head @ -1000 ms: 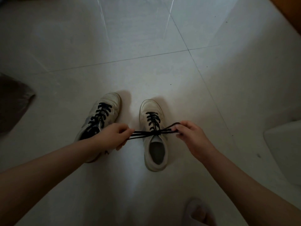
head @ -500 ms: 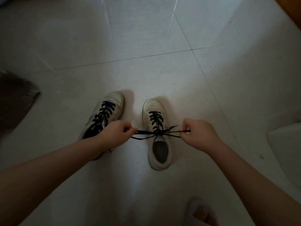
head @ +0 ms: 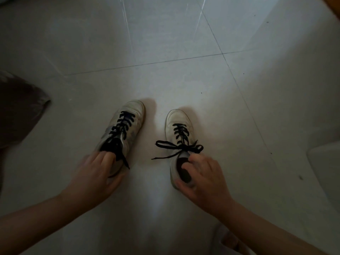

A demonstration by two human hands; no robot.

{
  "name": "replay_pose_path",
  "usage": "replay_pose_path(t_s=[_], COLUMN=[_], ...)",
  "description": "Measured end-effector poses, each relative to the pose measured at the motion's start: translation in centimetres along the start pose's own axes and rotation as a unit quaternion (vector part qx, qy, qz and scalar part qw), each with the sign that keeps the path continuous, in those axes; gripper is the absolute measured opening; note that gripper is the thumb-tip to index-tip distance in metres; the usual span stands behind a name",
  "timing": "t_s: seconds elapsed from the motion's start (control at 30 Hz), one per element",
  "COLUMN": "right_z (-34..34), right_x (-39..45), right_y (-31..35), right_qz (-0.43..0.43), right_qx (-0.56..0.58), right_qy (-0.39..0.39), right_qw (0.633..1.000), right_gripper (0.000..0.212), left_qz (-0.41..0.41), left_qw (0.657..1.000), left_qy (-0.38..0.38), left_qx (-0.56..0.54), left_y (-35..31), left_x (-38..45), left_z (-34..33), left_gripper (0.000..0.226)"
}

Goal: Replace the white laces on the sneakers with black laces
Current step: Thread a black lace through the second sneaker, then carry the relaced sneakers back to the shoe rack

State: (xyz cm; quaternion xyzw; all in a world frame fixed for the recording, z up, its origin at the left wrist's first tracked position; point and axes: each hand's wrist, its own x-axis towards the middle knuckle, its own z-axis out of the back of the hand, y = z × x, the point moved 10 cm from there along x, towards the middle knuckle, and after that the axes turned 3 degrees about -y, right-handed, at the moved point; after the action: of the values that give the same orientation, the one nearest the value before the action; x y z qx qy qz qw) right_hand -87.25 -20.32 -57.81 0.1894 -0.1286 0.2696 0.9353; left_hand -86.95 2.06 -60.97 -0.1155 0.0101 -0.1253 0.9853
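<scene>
Both hands grasp heel collars, likely to shift the pair. Left hand (head: 95,173) grips the left sneaker (head: 122,133), fingers inside its opening. Right hand (head: 204,178) holds the right sneaker (head: 179,126) just behind its tied black bow (head: 179,147). Both sneakers are off-white, scuffed and black-laced throughout.

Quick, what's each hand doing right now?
Left hand: closing on the heel of the left sneaker.
Right hand: closing on the heel of the right sneaker.
</scene>
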Motion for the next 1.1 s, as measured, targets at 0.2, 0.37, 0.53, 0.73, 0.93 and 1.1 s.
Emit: replay_pose_path(t_s=[0.2, 0.37, 0.53, 0.73, 0.93, 1.1], right_z=[1.2, -5.1, -6.8, -8.6, -8.6, -8.6], right_x=[-0.8, -2.5, 0.1, 0.5, 0.7, 1.1], right_y=[0.8, 0.5, 1.5, 1.4, 0.9, 0.7], right_qz=[0.055, 0.052, 0.070, 0.050, -0.008, -0.020], right_qx=[-0.068, -0.062, -0.019, 0.034, 0.078, 0.062], right_qy=[0.002, 0.150, 0.159, 0.218, 0.218, 0.216], right_qw=[0.996, 0.985, 0.985, 0.974, 0.973, 0.974], right_gripper=[0.023, 0.027, 0.009, 0.024, 0.015, 0.010], left_qz=[-0.093, -0.173, -0.191, -0.167, -0.176, -0.184], left_qw=[0.990, 0.974, 0.979, 0.982, 0.982, 0.980], left_qy=[0.064, 0.104, 0.067, 0.090, 0.065, 0.061], left_qx=[0.087, 0.104, 0.014, 0.005, -0.028, -0.047], left_y=[0.4, -1.2, -7.3, -8.5, -8.0, -8.0], left_x=[1.0, 0.7, 3.1, 4.7, 4.2, 4.3], left_z=[-1.6, -3.5, -3.0, -5.1, -5.9, -6.3], left_gripper=[0.037, 0.020, 0.028, 0.045, 0.038, 0.024])
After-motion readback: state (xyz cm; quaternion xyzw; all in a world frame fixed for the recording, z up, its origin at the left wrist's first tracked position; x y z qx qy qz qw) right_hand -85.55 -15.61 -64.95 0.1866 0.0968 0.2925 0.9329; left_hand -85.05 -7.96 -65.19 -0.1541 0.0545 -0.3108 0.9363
